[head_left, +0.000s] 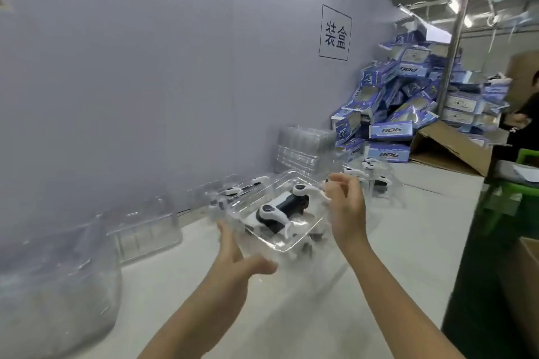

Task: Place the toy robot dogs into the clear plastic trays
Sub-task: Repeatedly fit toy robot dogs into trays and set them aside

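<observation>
The toy robot dog (280,210), white and black, lay inside a clear plastic tray (287,246), which seemed to be held a little above the bench (306,315). The left hand (242,253) supported the near left corner of the tray, with the fingers straight and the thumb spread, not closed around it. The right hand (347,213) was at the right rim with its fingers curled. Whether it pinched the rim or a leg of the dog, I cannot tell because of the blur. The step was probably seating this dog in its tray. Next, I think, the tray should go down beside another filled tray (233,192) near the wall, and an empty one should be taken from the stack (303,148).
</observation>
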Demonstrator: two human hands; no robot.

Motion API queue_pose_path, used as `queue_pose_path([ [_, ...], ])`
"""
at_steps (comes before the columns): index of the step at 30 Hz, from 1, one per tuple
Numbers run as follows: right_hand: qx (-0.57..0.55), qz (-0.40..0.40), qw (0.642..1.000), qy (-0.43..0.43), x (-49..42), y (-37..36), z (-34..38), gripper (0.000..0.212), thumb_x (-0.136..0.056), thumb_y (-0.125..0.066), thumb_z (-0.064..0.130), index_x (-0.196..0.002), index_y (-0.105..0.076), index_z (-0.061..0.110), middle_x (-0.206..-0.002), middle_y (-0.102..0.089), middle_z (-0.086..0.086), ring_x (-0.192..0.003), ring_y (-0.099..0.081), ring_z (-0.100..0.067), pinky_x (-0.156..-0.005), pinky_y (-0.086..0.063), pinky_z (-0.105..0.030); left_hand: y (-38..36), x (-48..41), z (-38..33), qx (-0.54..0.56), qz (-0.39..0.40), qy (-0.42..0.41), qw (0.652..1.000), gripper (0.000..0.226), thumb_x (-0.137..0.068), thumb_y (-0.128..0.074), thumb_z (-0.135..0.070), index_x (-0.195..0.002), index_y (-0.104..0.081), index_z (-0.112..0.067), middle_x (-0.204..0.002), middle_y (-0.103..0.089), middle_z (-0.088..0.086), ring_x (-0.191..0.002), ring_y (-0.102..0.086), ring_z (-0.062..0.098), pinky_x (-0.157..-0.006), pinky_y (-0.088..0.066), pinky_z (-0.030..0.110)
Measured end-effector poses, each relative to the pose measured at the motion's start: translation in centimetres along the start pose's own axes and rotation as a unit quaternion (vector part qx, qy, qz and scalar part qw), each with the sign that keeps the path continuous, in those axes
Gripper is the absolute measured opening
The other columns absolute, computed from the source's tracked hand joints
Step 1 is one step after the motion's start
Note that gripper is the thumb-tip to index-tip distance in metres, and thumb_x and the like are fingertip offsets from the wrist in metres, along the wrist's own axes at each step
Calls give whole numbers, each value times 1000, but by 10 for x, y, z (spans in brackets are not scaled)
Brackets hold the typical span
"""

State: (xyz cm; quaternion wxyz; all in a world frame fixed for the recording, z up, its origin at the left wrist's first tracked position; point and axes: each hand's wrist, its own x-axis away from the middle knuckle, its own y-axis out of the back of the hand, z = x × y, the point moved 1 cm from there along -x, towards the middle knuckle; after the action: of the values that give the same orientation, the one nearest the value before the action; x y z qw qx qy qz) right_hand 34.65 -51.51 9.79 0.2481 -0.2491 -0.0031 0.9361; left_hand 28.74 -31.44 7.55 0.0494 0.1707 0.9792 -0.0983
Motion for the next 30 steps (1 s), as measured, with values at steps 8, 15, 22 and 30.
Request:
queue_pose_path([
  [8,166,-46,985,11,-55,39,-90,1,-98,-56,21,-98,-57,21,-92,-61,3,-91,-60,-15,-68,-41,-15,-20,-65,63,-74,-69,23,995,90,-89,-71,-20,-151,-10,-45,-161,-12,-10,-144,-18,8,-113,-26,33],
  [15,70,-171,982,-24,-30,48,-99,50,-86,-55,52,-108,-57,7,-103,-58,-23,-93,-56,-33,-82,-48,-43,-59,-74,72,118,-300,109,940,63,-95,-61,-28,-149,-29,-30,-146,-39,-2,-128,-42,30,-103,-35,46],
  [22,-24,-86,995,-36,11,39,-109,51,-65,-48,66,-107,-54,39,-112,-62,16,-107,-55,6,-83,-38,-13,-96,-107,75,113,-235,168,951,82,-98,-48,-46,-154,12,-34,-164,-1,9,-150,-6,30,-119,-13,54],
  [30,17,-122,992,-41,-3,53,-129,73,-63,-42,66,-128,-43,32,-133,-43,12,-126,-39,-10,-99,-31,-31,-127,-169,74,147,-201,207,946,93,-92,-49,-59,-147,24,-42,-164,2,1,-148,-12,41,-117,-17,53],
])
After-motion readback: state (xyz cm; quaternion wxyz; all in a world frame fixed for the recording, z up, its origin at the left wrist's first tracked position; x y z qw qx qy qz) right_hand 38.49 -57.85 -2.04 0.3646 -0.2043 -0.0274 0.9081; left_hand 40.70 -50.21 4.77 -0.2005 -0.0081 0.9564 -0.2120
